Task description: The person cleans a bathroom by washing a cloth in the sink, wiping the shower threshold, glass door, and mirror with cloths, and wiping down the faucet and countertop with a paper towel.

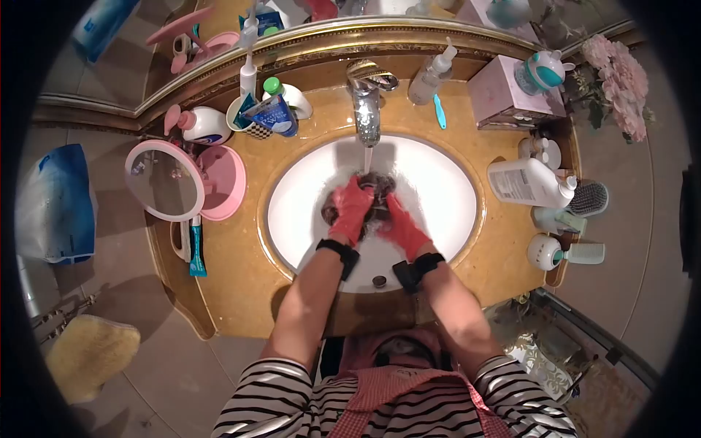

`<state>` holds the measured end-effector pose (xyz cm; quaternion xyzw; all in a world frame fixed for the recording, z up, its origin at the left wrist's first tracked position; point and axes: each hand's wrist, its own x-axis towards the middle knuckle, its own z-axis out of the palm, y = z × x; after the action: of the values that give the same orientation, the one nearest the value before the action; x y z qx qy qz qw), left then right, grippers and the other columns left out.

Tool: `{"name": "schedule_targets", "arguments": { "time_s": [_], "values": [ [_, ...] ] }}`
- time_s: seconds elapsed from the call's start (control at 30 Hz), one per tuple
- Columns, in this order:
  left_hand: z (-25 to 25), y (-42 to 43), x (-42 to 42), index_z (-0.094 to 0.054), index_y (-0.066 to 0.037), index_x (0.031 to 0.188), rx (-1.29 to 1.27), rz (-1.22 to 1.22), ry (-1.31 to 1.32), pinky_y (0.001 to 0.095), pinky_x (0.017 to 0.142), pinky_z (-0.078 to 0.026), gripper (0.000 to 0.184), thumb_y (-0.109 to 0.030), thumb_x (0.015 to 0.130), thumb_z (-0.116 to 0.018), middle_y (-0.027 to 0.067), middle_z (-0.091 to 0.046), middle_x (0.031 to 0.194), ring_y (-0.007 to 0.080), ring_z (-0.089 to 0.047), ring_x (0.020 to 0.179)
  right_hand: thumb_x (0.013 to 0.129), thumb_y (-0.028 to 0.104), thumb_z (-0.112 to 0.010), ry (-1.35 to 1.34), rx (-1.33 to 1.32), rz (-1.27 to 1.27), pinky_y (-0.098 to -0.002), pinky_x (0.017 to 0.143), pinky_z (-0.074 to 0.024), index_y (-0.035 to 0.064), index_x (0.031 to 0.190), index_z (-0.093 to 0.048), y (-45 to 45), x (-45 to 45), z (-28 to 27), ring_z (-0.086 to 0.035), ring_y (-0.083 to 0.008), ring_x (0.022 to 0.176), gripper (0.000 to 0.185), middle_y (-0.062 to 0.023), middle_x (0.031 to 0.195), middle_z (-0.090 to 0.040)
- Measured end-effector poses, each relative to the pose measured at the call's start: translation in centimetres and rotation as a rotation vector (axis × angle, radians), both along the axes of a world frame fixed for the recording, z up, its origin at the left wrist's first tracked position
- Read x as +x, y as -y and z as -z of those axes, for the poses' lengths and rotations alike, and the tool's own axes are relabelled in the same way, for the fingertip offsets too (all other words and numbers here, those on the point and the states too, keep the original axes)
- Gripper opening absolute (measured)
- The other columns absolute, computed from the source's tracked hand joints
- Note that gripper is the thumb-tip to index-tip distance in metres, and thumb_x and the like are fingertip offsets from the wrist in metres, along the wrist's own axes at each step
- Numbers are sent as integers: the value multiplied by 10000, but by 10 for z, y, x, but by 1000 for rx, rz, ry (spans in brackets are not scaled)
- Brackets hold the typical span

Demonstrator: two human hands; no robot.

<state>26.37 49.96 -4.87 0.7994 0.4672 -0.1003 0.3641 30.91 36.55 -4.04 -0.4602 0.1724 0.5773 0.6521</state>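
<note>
In the white oval sink (pixel 299 197), under the running faucet (pixel 367 117), lies a dark, wet, crumpled bundle (pixel 380 188) that looks like cloth. Its exact kind is hard to make out. My left hand (pixel 352 208), in a pink-red glove, is closed on the bundle's left part, just below the water stream (pixel 367 159). From the right, my right hand (pixel 405 228), gloved alike, grips the other side, its fingertips partly hidden in the bundle and water. Black bands circle both wrists.
On the left of the tan counter (pixel 248 292) stand a pink round mirror (pixel 165 180), bottles and a cup holding tubes. At right are a white bottle (pixel 529 182), a hairbrush (pixel 589 198) and a comb (pixel 585 253). A soap pump (pixel 431 77) stands behind.
</note>
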Motion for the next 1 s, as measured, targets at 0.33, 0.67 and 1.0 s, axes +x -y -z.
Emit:
{"name": "schedule_targets", "arguments": {
  "time_s": [0.33, 0.67, 1.0],
  "values": [
    [-68, 58, -38, -586, -40, 1010, -339, -190, 538, 323, 811, -467, 260, -249, 855, -601, 105, -628, 967, 183, -593, 926, 910, 304, -502, -54, 261, 269, -442, 791, -503, 103, 1287, -398, -16, -20, 18, -566, -298, 1013, 439, -132, 1198, -513],
    [-60, 82, -34, -595, -75, 1080, 4, -208, 695, 374, 811, -481, 361, -324, 820, -623, 189, -637, 920, 343, -612, 877, 832, 390, -647, -37, 143, 331, -338, 725, -496, 148, 1182, -469, -11, -1, 22, -589, -209, 907, 461, -84, 1051, -582],
    [20, -49, -37, -585, -4, 1102, 275, -238, 574, 434, 858, -442, 455, -345, 802, -608, 209, -619, 1038, 384, -574, 967, 831, 298, -663, 381, -113, 272, -269, 879, -412, 93, 1196, -520, 1, -24, -39, -532, -134, 999, 443, -67, 1092, -577]
  ]
}}
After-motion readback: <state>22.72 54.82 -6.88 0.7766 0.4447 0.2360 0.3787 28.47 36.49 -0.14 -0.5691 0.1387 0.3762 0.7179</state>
